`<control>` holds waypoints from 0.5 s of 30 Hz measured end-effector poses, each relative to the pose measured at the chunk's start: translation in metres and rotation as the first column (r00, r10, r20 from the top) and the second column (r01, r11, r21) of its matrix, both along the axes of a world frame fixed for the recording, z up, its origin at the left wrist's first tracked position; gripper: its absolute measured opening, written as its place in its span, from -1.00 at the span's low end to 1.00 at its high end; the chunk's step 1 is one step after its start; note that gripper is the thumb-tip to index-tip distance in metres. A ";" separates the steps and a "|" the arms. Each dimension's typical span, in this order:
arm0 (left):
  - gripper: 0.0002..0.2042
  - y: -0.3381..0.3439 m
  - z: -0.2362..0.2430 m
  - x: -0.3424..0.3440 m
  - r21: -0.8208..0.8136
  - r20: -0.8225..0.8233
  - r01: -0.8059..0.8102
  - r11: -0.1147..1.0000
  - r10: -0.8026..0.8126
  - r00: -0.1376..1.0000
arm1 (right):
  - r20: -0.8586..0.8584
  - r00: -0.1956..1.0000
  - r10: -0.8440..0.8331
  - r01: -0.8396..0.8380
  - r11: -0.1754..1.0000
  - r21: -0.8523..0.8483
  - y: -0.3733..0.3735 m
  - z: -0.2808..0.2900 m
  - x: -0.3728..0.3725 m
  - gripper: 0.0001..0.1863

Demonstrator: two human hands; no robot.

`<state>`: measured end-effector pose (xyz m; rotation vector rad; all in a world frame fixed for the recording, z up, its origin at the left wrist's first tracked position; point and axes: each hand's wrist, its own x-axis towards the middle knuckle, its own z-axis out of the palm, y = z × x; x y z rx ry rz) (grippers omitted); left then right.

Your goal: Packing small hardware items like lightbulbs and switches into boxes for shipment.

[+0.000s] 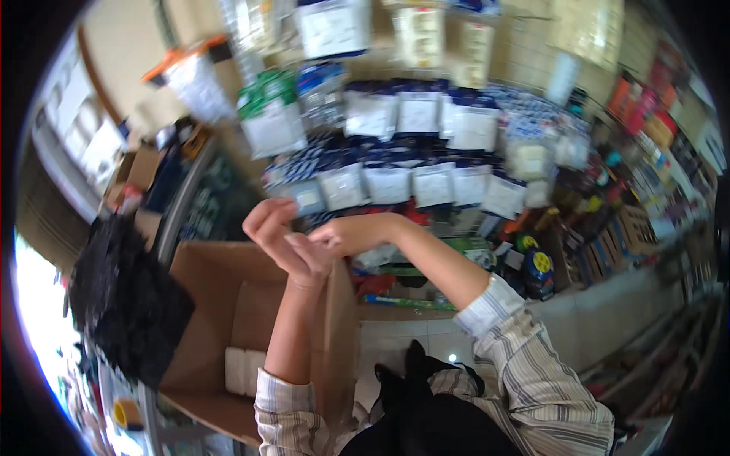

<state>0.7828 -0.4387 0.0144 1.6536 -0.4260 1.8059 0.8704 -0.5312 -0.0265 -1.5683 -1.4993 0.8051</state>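
My two hands meet in the air above the open cardboard box (342, 342). My left hand (283, 239) is raised with its fingers loosely bent and its thumb apart from them; nothing shows between them. My right hand (346, 234) reaches across from the right, its closed fingers touching my left hand near the thumb. Its fingertips are mostly hidden, and whatever they may pinch is too small to see. Inside the box, low down, sit small whitish packs (244, 372), partly covered by my left forearm.
A black plastic bundle (129, 300) stands against the box's left side. Ahead hang rows of small packaged white goods (388, 185). Tools and packets crowd the right, with a black and yellow round item (540, 264). A glass-edged counter (186, 197) stands at the left.
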 end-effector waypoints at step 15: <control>-0.69 -0.524 -0.227 0.057 0.585 -0.778 0.804 -0.108 -0.358 0.517 | 0.660 0.270 -0.701 0.856 -0.139 -0.497 -0.606 -0.360 -0.185 -0.50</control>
